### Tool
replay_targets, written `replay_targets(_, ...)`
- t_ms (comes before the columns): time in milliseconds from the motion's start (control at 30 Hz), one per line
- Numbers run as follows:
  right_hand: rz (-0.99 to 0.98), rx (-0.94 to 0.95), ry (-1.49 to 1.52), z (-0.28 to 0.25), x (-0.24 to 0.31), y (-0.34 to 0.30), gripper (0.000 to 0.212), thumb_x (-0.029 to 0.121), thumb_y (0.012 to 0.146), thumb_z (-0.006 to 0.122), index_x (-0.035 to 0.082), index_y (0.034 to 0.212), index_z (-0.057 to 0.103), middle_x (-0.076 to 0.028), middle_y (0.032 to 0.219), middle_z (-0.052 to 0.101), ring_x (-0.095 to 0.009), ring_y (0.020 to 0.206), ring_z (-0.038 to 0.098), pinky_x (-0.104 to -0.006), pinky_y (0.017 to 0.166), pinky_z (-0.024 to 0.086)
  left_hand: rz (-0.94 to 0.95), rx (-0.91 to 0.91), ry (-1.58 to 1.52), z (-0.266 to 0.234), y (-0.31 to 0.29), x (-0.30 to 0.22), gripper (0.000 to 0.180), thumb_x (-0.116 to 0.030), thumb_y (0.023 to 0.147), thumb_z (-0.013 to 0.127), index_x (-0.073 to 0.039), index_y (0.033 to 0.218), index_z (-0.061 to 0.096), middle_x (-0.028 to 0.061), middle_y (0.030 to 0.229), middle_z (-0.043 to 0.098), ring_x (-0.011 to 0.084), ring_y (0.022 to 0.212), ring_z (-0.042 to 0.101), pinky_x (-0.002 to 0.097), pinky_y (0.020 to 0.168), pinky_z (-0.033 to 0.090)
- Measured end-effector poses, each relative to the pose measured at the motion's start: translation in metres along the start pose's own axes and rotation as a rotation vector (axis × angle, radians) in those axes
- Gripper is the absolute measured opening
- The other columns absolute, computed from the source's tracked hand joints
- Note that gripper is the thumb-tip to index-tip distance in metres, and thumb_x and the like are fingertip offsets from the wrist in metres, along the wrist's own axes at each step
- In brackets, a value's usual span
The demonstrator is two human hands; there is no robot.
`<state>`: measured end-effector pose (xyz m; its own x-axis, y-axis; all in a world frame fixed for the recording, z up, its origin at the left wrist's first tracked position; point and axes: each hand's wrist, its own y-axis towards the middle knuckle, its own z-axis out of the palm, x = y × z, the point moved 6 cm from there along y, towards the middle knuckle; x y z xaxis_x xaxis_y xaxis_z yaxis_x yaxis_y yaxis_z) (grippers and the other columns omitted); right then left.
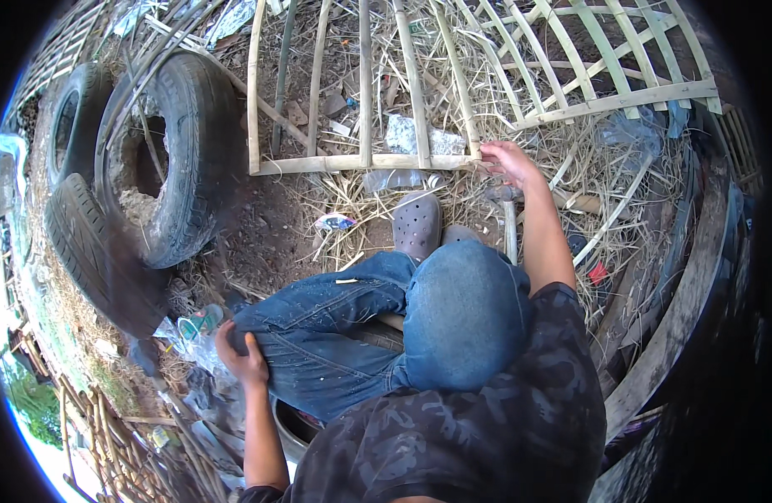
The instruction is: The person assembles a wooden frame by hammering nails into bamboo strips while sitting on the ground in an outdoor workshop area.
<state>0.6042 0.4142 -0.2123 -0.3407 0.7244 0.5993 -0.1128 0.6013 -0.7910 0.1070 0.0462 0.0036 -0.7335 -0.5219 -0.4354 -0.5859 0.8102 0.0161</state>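
Found at 12 o'clock, on littered ground: a bamboo frame of pale tan strips, with 1 flat rail along the near side and several narrow uprights crossing it at wide gaps, faintly jointed along their length. At the rail's 3 o'clock end, the right hand, with fingers partly curled; cannot tell whether pinching the bamboo or only lying against it. Down at 8 o'clock, the left hand, thumb spread away from the fingers, resting on the jeans at the knee.

Farther out past 1 o'clock, a lattice panel of greener slats. At 10 o'clock, 3 worn tyres, near the frame's 9 o'clock end. Between 12 and 1, seen through the uprights, a whitish block. Close below the rail, a grey clog; at 10 o'clock from it, a crumpled wrapper. Strewn all about, dry straw. At 3 o'clock, a weathered beam.

Rail's long axis running from 9 to 3 o'clock; uprights pointing to 12 and running out of view.
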Motion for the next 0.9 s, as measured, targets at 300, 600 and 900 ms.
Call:
replay_targets(300, -0.112, 0.021, 0.120, 0.001, 0.018, -0.010, 0.029, 0.029, 0.086, 0.073, 0.004, 0.101, 0.070, -0.007, 0.094, 0.071, -0.016, 0.083, 0.066, -0.0298, 0.075, 0.052, 0.028, -0.004, 0.015, -0.001, 0.000, -0.005, 0.034, -0.014, 0.084, 0.063, 0.001, 0.114, 0.057, 0.0163, 0.116, 0.059, 0.0314, 0.112, 0.053, 0.0412, 0.104, 0.036)
replay_targets(600, -0.138, -0.179, -0.169, 0.021, -0.018, 0.002, 0.076, 0.021, 0.084, 0.076, -0.002, 0.142, 0.034, -0.017, 0.108, 0.067, -0.021, 0.091, 0.067, -0.0336, 0.077, 0.055, 0.023, -0.033, -0.021, -0.001, 0.001, -0.006, 0.036, -0.019, 0.080, 0.064, 0.001, 0.109, 0.059, 0.0175, 0.113, 0.060, 0.0339, 0.111, 0.055, 0.0408, 0.102, 0.038)
replay_targets(900, -0.205, -0.036, 0.211, 0.018, 0.025, -0.055, 0.056, 0.010, 0.082, 0.076, -0.002, 0.129, 0.048, -0.012, 0.094, 0.067, -0.016, 0.078, 0.065, -0.0287, 0.070, 0.056, 0.038, -0.017, -0.008, -0.004, 0.000, -0.004, 0.034, -0.011, 0.082, 0.062, 0.002, 0.113, 0.057, 0.0171, 0.116, 0.058, 0.0321, 0.112, 0.053, 0.0413, 0.105, 0.036)
